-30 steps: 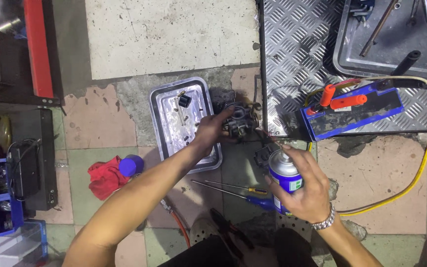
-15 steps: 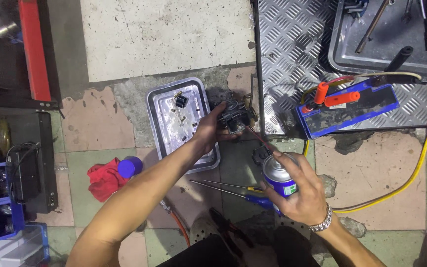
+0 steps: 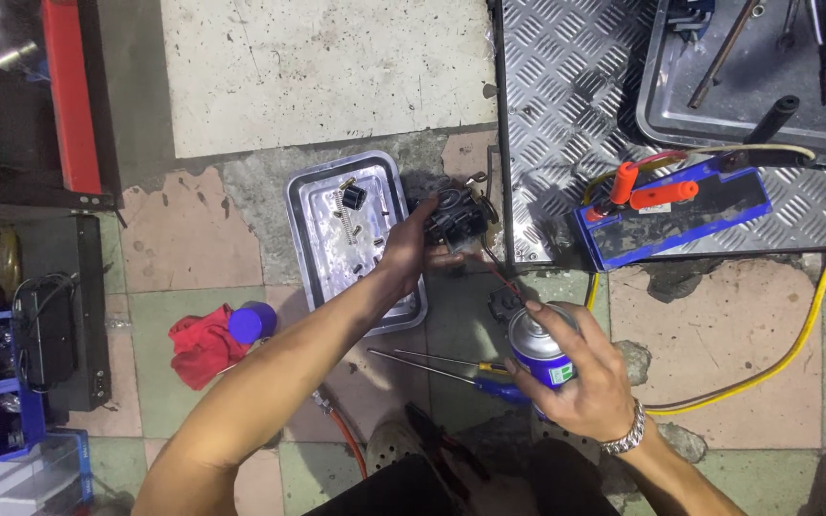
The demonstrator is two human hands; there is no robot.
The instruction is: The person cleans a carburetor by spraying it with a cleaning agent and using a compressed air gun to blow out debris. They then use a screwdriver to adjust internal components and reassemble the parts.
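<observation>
The left hand [image 3: 411, 250] was closed around a small dark metal carburettor body [image 3: 456, 218], fingers and thumb pinching it from the near side and holding it just off the right edge of a shallow rectangular steel tray [image 3: 310, 250] that lay on the patched tile floor. Inside the tray lay a short coil spring [image 3: 344, 204], a small black cap-like part [image 3: 354, 196] and a few tiny bits too small to tell apart. The right hand [image 3: 585, 375], with a silver chain bracelet [image 3: 625, 438] at the wrist, was wrapped round a blue-and-silver aerosol spray can [image 3: 539, 346], forefinger resting on top; a thin red straw [image 3: 502, 277] ran from the nozzle up toward the carburettor, its tip near the part, though whether it touched could not be told. Just beside the can on the floor sat a small black part [image 3: 505, 304], and below the left forearm lay two long screwdrivers with blue and yellow handles [image 3: 451, 371], side by side. Further left were a crumpled red rag [image 3: 201, 342] and a round blue cap [image 3: 252, 322], touching each other. To the upper right a ribbed chequer-plate metal sheet [image 3: 566, 115] carried a blue rectangular battery [image 3: 676, 212] with red clips on it, and a yellow hose [image 3: 810, 315] curved away across the tiles.
</observation>
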